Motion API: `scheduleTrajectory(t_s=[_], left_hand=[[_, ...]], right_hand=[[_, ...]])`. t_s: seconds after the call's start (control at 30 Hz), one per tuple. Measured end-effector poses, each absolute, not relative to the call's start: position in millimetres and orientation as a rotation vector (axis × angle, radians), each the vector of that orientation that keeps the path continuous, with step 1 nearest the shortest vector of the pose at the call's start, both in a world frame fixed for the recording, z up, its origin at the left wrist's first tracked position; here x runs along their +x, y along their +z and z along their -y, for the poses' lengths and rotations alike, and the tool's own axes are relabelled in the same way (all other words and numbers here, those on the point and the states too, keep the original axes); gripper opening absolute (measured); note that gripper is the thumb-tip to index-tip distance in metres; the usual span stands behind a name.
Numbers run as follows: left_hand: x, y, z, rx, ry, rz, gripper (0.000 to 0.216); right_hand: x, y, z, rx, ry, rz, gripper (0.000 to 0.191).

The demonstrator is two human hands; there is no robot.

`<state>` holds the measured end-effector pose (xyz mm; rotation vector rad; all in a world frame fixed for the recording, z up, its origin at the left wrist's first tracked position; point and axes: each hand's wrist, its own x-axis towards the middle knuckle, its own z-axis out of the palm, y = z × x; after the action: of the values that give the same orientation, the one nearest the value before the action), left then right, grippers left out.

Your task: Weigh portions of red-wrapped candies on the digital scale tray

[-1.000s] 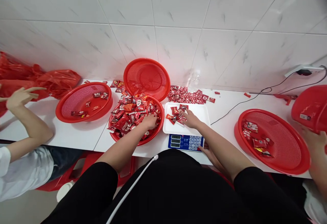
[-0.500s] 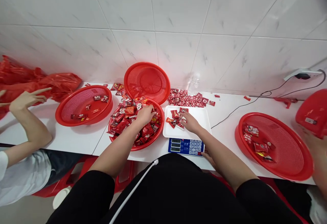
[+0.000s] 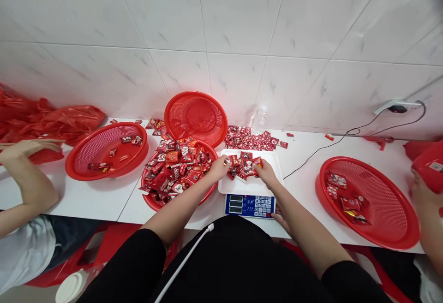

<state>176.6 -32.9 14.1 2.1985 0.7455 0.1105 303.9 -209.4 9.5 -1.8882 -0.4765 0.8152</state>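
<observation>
My left hand (image 3: pixel 218 168) is at the left rim of the white scale tray (image 3: pixel 277 184), its fingers closed. Whatever it pinches is hidden or too small to name. On the tray's right half, my right hand (image 3: pixel 267 174) grips a red and yellow candy packet (image 3: pixel 257 162) between thumb and fingers. More red candy packets (image 3: pixel 246 156) lie between the two hands. The scale's blue keypad panel (image 3: pixel 249 205) shows in front of the tray. Left of it stands a red basket heaped with wrapped candies (image 3: pixel 176 167).
Behind the heaped basket leans another red basket (image 3: pixel 195 114), beside small red packets (image 3: pixel 249 138) by the wall. Red baskets stand left (image 3: pixel 78 161) and right (image 3: pixel 391 192). A black cable (image 3: pixel 318 148) crosses the table. Co-workers' arms (image 3: pixel 29 183) reach in at both sides.
My left hand has moved right, from the heaped basket to the tray. My right hand has shifted right and now grips a packet. More packets lie on the tray.
</observation>
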Motion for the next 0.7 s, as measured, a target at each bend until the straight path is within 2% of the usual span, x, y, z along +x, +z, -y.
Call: scheduleTrajectory(t_s=[0.13, 0.23, 0.33, 0.53, 0.7], left_hand=[[177, 12, 33, 2.424, -0.192, -0.706, 0.051], [183, 9, 40, 2.447, -0.262, -0.600, 0.058], [187, 7, 44, 2.523, -0.293, -0.576, 0.059], [177, 3, 43, 2.602, -0.313, -0.575, 0.047], [170, 2, 45, 2.560, -0.236, -0.545, 0.036]], right_hand=[[325, -2, 225, -2.037, 0.819, 0.461, 0.047], [330, -10, 223, -2.293, 0.586, 0.627, 0.064], [327, -16, 215, -2.467, 0.434, 0.826, 0.065], [306, -21, 206, -2.558, 0.609, 1.168, 0.066], [296, -23, 206, -2.591, 0.650, 1.223, 0.066]])
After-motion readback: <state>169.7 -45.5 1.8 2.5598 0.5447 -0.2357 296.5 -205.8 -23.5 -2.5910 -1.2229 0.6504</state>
